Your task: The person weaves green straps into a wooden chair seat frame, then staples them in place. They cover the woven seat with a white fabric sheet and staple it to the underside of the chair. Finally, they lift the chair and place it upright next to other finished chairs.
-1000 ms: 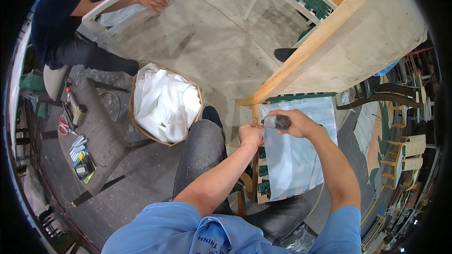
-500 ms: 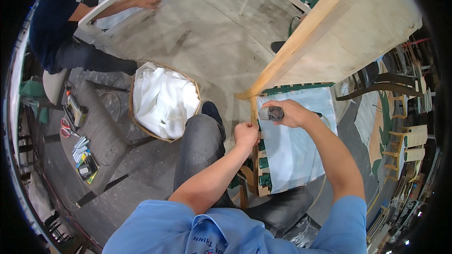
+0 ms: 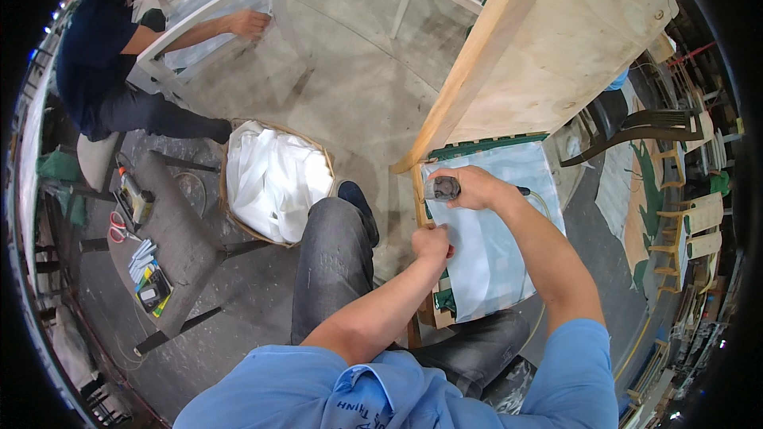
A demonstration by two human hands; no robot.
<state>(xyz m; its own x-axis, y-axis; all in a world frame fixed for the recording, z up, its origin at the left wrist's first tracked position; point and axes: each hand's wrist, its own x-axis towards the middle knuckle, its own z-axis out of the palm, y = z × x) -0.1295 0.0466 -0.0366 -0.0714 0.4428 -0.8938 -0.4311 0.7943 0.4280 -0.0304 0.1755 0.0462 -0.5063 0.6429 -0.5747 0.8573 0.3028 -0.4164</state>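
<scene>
A white fabric sheet (image 3: 497, 266) lies over the seat of a wooden chair frame (image 3: 419, 191), with green webbing (image 3: 494, 148) showing along its edges. My right hand (image 3: 477, 188) is wrapped round a staple gun (image 3: 442, 188) with a dark grey top, held above the sheet near its far left corner. An air hose (image 3: 544, 202) trails from behind that hand across the fabric. Closer to me, my left hand (image 3: 431, 244) is closed at the sheet's left edge, fingertips curled under and appearing to pinch the fabric. The staple gun's nose is hidden from above.
The tall plywood chair back (image 3: 556, 56) rises beyond the seat. Left of my knee stands a basket (image 3: 225, 183) of white strips. A grey upholstered chair (image 3: 187, 226) bears another staple gun (image 3: 137, 195), scissors (image 3: 118, 226) and a tape measure (image 3: 151, 295). A co-worker (image 3: 103, 48) handles a white chair.
My left hand has moved right and toward me, from beside the frame's edge onto the sheet's edge. The staple gun stays near the same corner. The whole view has shifted slightly.
</scene>
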